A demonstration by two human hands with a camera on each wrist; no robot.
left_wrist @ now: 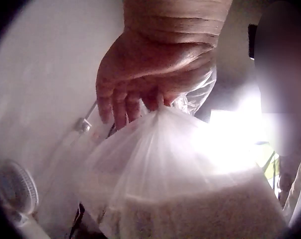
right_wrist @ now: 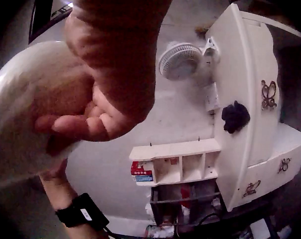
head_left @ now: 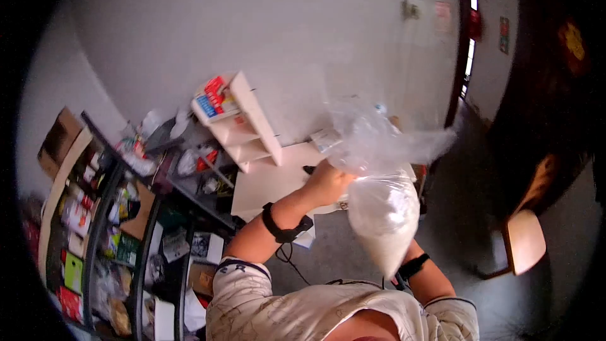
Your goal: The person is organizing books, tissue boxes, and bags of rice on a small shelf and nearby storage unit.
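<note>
A clear plastic bag [head_left: 382, 221], its lower part full of fine white grains, hangs before my chest. My left hand [head_left: 329, 183] grips its gathered neck, and the loose plastic top [head_left: 385, 142] flares out above. In the left wrist view the bag [left_wrist: 158, 159] spreads into folds below the fingers of my left hand [left_wrist: 150, 74]. Low on the bag [right_wrist: 21, 119], in the right wrist view, my right hand [right_wrist: 108, 107] holds its side. One digit lies along the plastic there; the other fingers are mostly hidden. The head view shows the right forearm behind the bag.
Ahead is a white desk [head_left: 265, 186] with a small shelf unit [head_left: 243, 129]. A white fan [right_wrist: 180, 62] and a dark crumpled item [right_wrist: 235, 117] show in the right wrist view. Crowded shelves [head_left: 120, 240] stand left, a wooden chair [head_left: 527, 243] right.
</note>
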